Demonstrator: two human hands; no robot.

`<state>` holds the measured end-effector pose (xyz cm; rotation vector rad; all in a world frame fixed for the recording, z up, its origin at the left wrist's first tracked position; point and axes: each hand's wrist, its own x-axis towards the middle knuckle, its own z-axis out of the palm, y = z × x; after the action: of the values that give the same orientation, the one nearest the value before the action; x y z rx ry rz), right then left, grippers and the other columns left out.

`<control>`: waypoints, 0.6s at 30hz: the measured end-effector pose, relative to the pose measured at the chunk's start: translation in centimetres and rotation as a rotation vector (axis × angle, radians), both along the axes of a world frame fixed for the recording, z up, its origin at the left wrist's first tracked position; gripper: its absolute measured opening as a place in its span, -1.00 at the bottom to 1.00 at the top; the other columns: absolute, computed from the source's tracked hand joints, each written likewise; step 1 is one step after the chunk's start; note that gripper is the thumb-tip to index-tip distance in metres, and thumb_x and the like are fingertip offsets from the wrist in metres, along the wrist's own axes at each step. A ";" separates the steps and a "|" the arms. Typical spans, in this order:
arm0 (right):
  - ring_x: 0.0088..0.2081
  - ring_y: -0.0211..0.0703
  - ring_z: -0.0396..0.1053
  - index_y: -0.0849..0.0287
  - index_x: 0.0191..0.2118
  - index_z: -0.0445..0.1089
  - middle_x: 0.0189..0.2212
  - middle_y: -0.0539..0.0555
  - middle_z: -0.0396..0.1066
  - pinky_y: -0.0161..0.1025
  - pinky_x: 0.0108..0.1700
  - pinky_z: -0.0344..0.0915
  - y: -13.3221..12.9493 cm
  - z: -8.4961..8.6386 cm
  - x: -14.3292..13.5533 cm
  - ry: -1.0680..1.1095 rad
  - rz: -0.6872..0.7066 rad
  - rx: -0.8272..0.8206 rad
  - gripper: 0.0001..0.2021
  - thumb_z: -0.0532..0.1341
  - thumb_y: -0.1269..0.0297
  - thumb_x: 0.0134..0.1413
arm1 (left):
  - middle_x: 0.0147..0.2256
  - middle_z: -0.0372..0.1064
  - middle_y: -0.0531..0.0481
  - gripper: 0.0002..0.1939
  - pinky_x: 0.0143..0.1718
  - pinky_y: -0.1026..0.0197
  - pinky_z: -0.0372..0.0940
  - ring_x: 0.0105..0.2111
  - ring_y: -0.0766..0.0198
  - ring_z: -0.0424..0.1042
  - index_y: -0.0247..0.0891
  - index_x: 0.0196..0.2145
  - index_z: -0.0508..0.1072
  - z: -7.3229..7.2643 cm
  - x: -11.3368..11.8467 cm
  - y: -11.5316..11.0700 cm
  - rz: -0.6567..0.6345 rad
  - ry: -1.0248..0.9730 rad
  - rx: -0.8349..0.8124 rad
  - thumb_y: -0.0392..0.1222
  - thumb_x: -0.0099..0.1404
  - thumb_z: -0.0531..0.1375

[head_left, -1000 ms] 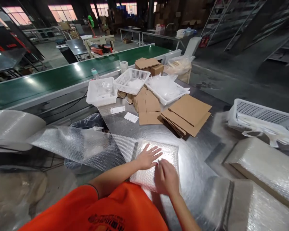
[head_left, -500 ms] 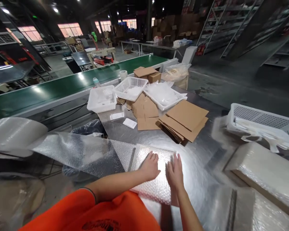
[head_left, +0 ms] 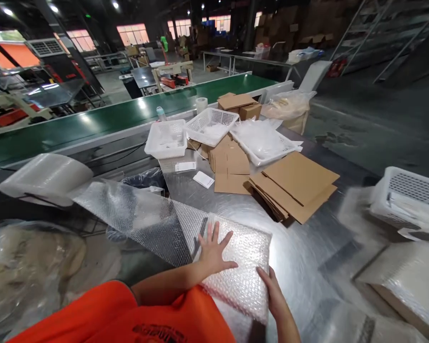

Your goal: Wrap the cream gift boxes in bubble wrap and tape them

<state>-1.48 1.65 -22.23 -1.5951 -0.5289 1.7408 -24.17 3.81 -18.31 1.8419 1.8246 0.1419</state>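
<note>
A flat rectangular item wrapped in bubble wrap (head_left: 245, 267) lies on the metal table in front of me. Spread fingers of my left hand (head_left: 214, 252) press flat on its upper left part. My right hand (head_left: 274, 290) rests against its right edge, fingers apart, thumb side on top; part of the fingers is hidden beyond the edge. From the item's left side a strip of bubble wrap (head_left: 143, 219) runs off the table to a large roll (head_left: 46, 178) at the left.
Flat cardboard sheets (head_left: 296, 181) and small labels (head_left: 203, 179) lie beyond the item. White baskets (head_left: 166, 138) stand farther back, before a green conveyor (head_left: 128, 112). Wrapped boxes (head_left: 407, 281) and another basket (head_left: 411, 190) are at the right.
My left hand has opened wide on the wrap. My right hand has moved from the top of the item down to its right edge. The view has turned left.
</note>
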 end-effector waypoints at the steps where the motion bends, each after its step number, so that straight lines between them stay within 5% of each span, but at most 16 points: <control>1: -0.06 0.17 0.49 0.12 0.07 0.21 -0.23 0.08 0.52 0.03 0.03 0.41 0.2 0.1 0.1 0.005 -0.010 -0.023 -0.15 0.45 -0.17 -0.35 | 0.46 -0.47 -0.23 0.13 0.13 -0.74 -0.34 0.37 -0.60 -0.48 0.13 0.40 -0.01 0.2 -0.3 0.0 -0.002 -0.019 -0.007 0.35 -0.02 0.39; 7: 0.01 0.17 0.46 0.10 0.19 0.15 -0.09 0.10 0.50 0.08 0.14 0.33 0.4 1.3 -0.1 0.046 0.058 -0.028 -0.04 0.49 -0.13 -0.36 | 0.46 -0.56 -0.10 0.09 0.15 -0.49 0.11 0.38 -0.53 -0.46 0.18 0.40 -0.08 0.9 -1.9 -0.2 -0.041 0.011 -0.061 0.46 0.05 0.28; 13: -0.10 0.20 0.50 0.20 0.17 0.22 -0.21 0.11 0.55 0.04 0.01 0.40 -0.2 2.1 -0.9 0.029 -0.023 -0.018 -0.03 0.51 -0.06 -0.44 | 0.45 -0.66 -0.10 0.10 0.17 -0.52 0.02 0.38 -0.50 -0.53 0.19 0.41 -0.18 1.5 -1.3 -0.1 -0.069 0.029 -0.081 0.52 0.07 0.21; 18: -0.23 0.22 0.52 0.16 0.03 0.29 -0.35 0.07 0.55 0.02 -0.17 0.46 -0.8 2.4 2.8 -0.107 -0.013 -0.109 -0.09 0.51 -0.09 -0.57 | 0.44 -0.73 -0.12 0.10 0.15 -0.62 -0.06 0.38 -0.52 -0.56 0.20 0.41 -0.22 1.6 1.4 -0.4 -0.113 -0.106 -0.088 0.56 0.08 0.16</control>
<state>1.28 0.88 -19.87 -1.7721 -0.4809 1.7071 -22.77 3.39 -16.72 1.8354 1.6252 0.1139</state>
